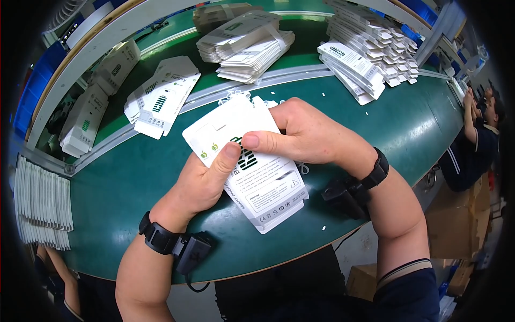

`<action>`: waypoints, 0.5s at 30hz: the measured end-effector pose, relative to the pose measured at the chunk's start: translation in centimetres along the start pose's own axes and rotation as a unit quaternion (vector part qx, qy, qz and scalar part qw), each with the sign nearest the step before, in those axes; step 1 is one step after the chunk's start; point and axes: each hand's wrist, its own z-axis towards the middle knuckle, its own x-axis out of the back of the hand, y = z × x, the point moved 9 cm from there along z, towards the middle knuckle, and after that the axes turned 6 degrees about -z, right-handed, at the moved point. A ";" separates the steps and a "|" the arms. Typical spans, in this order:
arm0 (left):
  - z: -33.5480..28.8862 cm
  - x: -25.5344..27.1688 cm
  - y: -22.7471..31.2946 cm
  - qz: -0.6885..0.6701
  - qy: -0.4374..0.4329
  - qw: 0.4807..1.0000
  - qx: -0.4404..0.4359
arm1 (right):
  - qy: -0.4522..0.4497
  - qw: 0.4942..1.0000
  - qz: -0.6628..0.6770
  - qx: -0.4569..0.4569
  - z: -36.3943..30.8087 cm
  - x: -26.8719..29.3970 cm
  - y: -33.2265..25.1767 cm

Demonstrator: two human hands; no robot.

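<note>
A flat white carton (271, 196) with green and black print is held tilted above the green table, between my two hands. My left hand (201, 180) grips its left edge, thumb on the front face and fingers hidden behind. My right hand (308, 131) pinches the upper right edge, its thumb pressed on the front close to the left thumb. The right fingers are mostly out of sight behind the carton. Small white loop-shaped pieces (234, 97) lie on the table just beyond the carton's top edge.
Flattened cartons (166, 94) lie at the far left, with banded stacks (255, 48) at the back. More cartons (370, 53) pile up at the far right. A carton row (43, 201) stands at the left edge. Co-workers sit at both sides. Black devices (193, 252) hang from my wrists.
</note>
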 end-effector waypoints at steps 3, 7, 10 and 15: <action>0.0 -0.3 -0.2 -0.023 -0.017 1.000 0.013 | -0.001 0.999 0.029 -0.026 -0.1 0.0 0.3; 0.1 -0.5 -0.4 -0.043 -0.032 0.998 0.024 | -0.006 0.997 0.044 -0.063 -0.2 0.1 0.6; 0.1 -0.6 -0.8 -0.080 -0.040 0.995 0.046 | 0.000 0.995 0.063 -0.074 -0.2 0.0 0.6; 0.0 -1.5 -1.1 -0.084 -0.079 0.991 0.070 | 0.062 0.987 0.133 -0.072 -0.4 0.4 0.7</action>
